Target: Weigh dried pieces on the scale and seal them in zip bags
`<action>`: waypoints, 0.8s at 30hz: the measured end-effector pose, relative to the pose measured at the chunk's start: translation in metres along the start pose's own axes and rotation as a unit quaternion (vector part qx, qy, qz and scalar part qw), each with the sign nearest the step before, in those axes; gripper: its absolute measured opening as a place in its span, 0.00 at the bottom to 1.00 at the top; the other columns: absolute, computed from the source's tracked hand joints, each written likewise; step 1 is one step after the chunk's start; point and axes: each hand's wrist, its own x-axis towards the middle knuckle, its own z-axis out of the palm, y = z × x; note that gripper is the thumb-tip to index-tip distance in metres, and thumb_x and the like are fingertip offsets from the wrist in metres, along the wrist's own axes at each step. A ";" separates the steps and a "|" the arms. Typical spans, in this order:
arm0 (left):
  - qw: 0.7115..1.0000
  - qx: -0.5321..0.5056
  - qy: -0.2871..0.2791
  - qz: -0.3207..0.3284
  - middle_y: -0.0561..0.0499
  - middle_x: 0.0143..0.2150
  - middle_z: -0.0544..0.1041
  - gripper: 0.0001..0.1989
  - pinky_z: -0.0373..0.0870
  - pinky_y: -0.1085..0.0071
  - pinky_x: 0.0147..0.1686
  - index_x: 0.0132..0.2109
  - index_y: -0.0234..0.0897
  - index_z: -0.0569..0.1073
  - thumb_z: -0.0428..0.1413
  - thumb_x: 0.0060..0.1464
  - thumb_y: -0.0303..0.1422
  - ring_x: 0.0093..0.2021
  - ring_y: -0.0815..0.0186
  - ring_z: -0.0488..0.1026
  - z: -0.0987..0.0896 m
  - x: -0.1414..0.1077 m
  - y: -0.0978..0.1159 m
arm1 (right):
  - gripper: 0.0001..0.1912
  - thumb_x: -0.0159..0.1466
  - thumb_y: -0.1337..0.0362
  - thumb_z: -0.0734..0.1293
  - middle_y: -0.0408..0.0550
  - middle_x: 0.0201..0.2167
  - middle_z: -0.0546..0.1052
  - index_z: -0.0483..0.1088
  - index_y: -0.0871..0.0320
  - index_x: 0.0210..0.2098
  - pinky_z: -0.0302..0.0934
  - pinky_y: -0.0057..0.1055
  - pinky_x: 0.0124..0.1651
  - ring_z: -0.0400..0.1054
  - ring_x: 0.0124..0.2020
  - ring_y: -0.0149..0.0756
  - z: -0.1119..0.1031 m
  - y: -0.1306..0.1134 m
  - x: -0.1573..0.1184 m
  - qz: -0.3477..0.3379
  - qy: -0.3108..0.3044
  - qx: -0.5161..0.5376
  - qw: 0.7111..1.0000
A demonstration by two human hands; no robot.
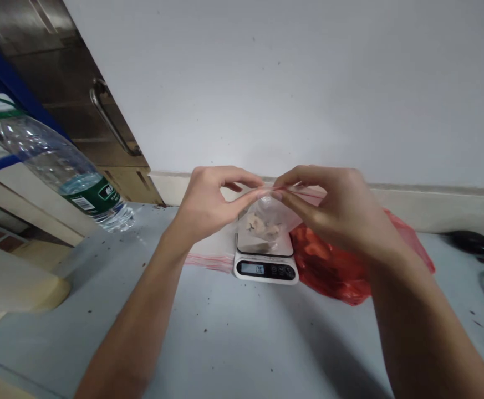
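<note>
Over the pale blue-grey bench, left hand and right hand pinch the red-lined mouth of a clear plastic zip bag, pale lumpy pieces inside, above a white digital scale; contact unclear. Probably best: lip taut, thumb pressure even. Right of scale: crumpled red plastic bag, contents indistinct. Far left: clear, green-labelled plastic bottle, partly filled.

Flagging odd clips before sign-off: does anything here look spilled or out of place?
Yes: small dark specks are scattered over the grey table, including in front of the white scale. They look like spilled crumbs or dirt, but are too small to identify.
</note>
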 end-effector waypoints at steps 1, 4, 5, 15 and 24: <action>1.000 0.005 0.001 0.003 0.50 0.36 0.86 0.05 0.80 0.68 0.41 0.35 0.39 0.83 0.65 0.60 0.33 0.37 0.62 0.82 0.000 0.000 0.000 | 0.09 0.65 0.57 0.67 0.47 0.32 0.83 0.78 0.50 0.31 0.70 0.44 0.42 0.78 0.37 0.49 -0.001 0.000 0.000 -0.001 0.000 -0.002 1.000; 1.000 0.024 -0.003 0.020 0.51 0.34 0.85 0.06 0.77 0.69 0.39 0.33 0.39 0.82 0.63 0.60 0.30 0.35 0.63 0.81 0.000 -0.001 0.001 | 0.08 0.65 0.58 0.67 0.48 0.33 0.83 0.78 0.50 0.32 0.69 0.44 0.42 0.77 0.38 0.50 -0.002 0.001 -0.001 -0.015 -0.004 -0.013 1.000; 0.999 0.027 -0.007 0.030 0.52 0.33 0.85 0.06 0.77 0.70 0.39 0.33 0.39 0.81 0.63 0.60 0.29 0.35 0.63 0.81 0.000 -0.001 0.001 | 0.08 0.65 0.58 0.67 0.48 0.34 0.83 0.78 0.50 0.33 0.68 0.44 0.43 0.77 0.39 0.49 -0.002 0.001 -0.001 -0.022 -0.005 -0.017 1.000; 0.991 0.087 -0.066 0.078 0.53 0.33 0.77 0.07 0.72 0.69 0.39 0.34 0.39 0.70 0.56 0.61 0.25 0.35 0.65 0.74 -0.004 -0.001 0.005 | 0.08 0.64 0.59 0.67 0.49 0.35 0.81 0.78 0.50 0.32 0.67 0.47 0.45 0.74 0.43 0.51 0.001 0.004 -0.001 -0.067 0.015 -0.035 0.997; 0.990 0.104 -0.055 0.078 0.53 0.33 0.77 0.08 0.75 0.67 0.38 0.33 0.40 0.70 0.55 0.60 0.23 0.35 0.64 0.76 -0.018 0.002 0.004 | 0.09 0.64 0.55 0.69 0.50 0.36 0.79 0.77 0.51 0.31 0.68 0.50 0.49 0.74 0.43 0.50 -0.011 0.022 0.000 -0.061 0.033 -0.040 0.997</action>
